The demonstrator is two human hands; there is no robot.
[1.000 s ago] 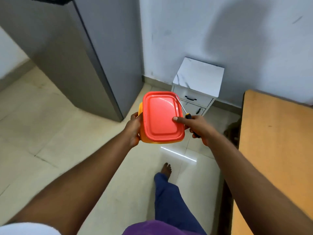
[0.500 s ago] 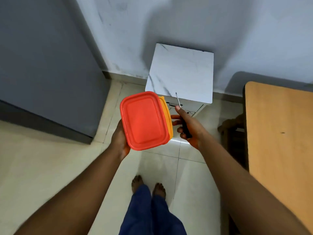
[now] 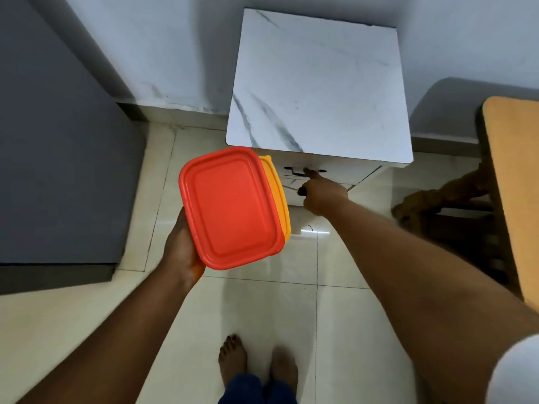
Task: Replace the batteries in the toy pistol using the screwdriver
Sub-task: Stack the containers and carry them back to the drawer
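Beside a marble-topped bedside cabinet [image 3: 318,83], a person stands barefoot on pale tiles, reaching for its top drawer. Judging by the scene, the job sits at its gathering stage: no toy pistol or batteries are in view, and the drawer is not yet open. The right hand [image 3: 322,196] stretches forward, its index finger laid on the dark drawer handle [image 3: 304,170], while the remaining fingers stay curled around what appears to be the screwdriver [image 3: 301,191], of which only a small black and yellow bit of handle shows; the shaft is hidden. The left hand [image 3: 182,246] grips an orange-lidded container [image 3: 230,208] from beneath, fingers wrapped under its yellow body, the box tilted toward the camera. Its contents cannot be seen. The next move likely calls for hooking that finger behind the handle and pulling outward without letting the tool slip from the palm, keeping the container steady in the other hand. A wooden table edge [image 3: 513,182] sits at far right.
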